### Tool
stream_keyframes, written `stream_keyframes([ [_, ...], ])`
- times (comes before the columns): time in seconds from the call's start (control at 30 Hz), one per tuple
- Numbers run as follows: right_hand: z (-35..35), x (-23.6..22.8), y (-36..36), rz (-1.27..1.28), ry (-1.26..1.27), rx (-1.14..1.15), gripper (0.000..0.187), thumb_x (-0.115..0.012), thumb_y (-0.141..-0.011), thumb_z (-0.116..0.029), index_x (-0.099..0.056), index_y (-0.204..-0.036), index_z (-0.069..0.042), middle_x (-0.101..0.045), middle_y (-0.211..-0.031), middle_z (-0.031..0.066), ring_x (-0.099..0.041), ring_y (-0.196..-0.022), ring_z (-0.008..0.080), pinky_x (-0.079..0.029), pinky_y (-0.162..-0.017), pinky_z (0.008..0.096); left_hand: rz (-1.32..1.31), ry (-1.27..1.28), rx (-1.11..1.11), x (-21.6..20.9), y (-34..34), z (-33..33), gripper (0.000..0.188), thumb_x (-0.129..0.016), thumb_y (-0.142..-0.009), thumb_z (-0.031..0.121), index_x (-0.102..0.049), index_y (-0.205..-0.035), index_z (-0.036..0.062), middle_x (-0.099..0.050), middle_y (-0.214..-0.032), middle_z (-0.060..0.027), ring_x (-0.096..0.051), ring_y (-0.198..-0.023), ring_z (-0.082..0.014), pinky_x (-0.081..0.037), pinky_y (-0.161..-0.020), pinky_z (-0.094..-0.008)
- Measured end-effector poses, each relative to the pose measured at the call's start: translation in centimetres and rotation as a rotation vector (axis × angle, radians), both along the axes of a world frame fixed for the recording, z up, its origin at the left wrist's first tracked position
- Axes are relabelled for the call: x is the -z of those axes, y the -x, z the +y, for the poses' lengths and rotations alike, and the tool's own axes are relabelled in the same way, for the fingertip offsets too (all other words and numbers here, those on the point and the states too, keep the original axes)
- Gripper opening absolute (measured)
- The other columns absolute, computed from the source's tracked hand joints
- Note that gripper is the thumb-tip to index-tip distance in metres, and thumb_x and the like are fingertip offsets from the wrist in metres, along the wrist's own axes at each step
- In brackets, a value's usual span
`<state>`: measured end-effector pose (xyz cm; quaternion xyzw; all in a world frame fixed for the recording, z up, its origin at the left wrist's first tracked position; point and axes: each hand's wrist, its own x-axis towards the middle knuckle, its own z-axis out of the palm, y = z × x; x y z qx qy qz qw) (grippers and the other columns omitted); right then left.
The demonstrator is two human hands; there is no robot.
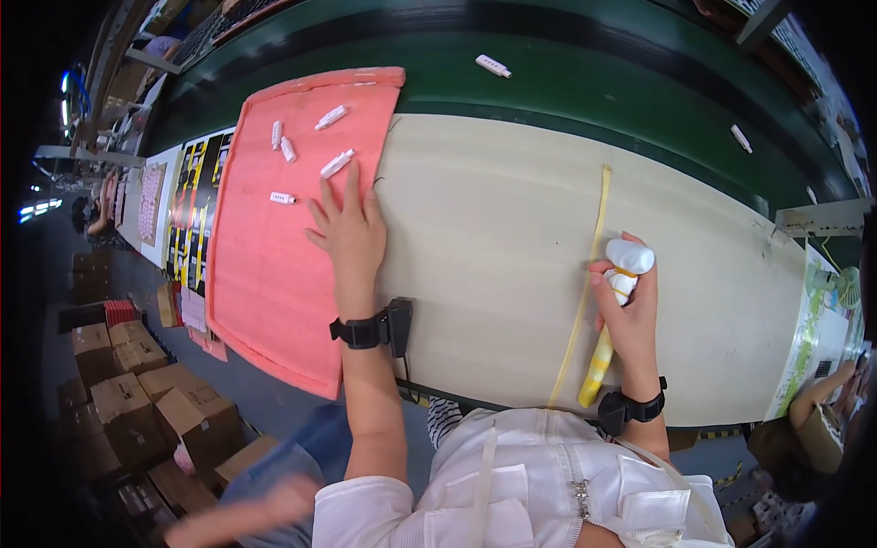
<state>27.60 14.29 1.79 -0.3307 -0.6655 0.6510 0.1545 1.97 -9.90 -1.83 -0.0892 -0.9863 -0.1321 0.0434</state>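
Observation:
My left hand point(351, 239) reaches over the pink mat point(274, 247) with its fingers spread. Its fingertips are at the lower edge of a small white capped piece point(337, 164); whether they touch it I cannot tell. Several more such white pieces, one point(282, 198) among them, lie scattered on the mat. My right hand point(632, 306) is closed around a yellow-and-white handheld tool point(597, 365), over the beige tabletop point(484, 265). The tool has a rounded white head at its upper end and a long yellow handle pointing toward me; its exact kind is unclear.
Beyond the tabletop runs a dark green conveyor belt point(585, 64) carrying a few white pieces point(493, 66). A yellow tape strip point(575, 342) crosses the table. Cardboard boxes point(128, 397) stand on the floor at left. Another person's blurred arm point(247, 511) is at lower left.

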Motion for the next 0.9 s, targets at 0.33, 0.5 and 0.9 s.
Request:
stream_keyframes([
  [0.33,0.2,0.1,-0.1,0.012,0.009,-0.011,0.058,-0.066,-0.097,-0.007,-0.038,-0.147,-0.007,-0.067,-0.102,0.0020,-0.056,-0.069,0.0041,-0.046,-0.048,0.0199,0.103,-0.354,0.418,-1.5,4.5,16.4,0.046,-0.070,-0.094,0.033,-0.057,-0.132,0.0100,-0.063,-0.115,-0.0219,-0.066,-0.102,-0.0424,-0.055,-0.084,-0.0496],
  [0.5,0.4,0.1,-0.2,0.026,0.018,-0.030,0.057,-0.066,-0.097,-0.007,-0.038,-0.147,-0.007,-0.066,-0.102,0.0021,-0.056,-0.068,0.0043,-0.046,-0.048,0.0203,0.102,-0.164,0.388,-0.2,11.2,21.9,0.040,-0.072,-0.094,0.030,-0.058,-0.126,0.0086,-0.067,-0.106,-0.0199,-0.069,-0.096,-0.0387,-0.056,-0.079,-0.0459],
  [0.9,0.0,-1.2,-0.4,0.009,0.188,-0.056,0.046,-0.052,-0.106,-0.016,-0.038,-0.148,-0.007,-0.066,-0.099,0.0043,-0.057,-0.064,0.0079,-0.045,-0.049,0.0219,-0.461,-0.904,0.694,-0.9,-10.5,12.2,0.023,-0.077,-0.082,0.000,-0.071,-0.104,0.0023,-0.072,-0.092,-0.0090,-0.071,-0.083,-0.0224,-0.058,-0.074,-0.0310],
])
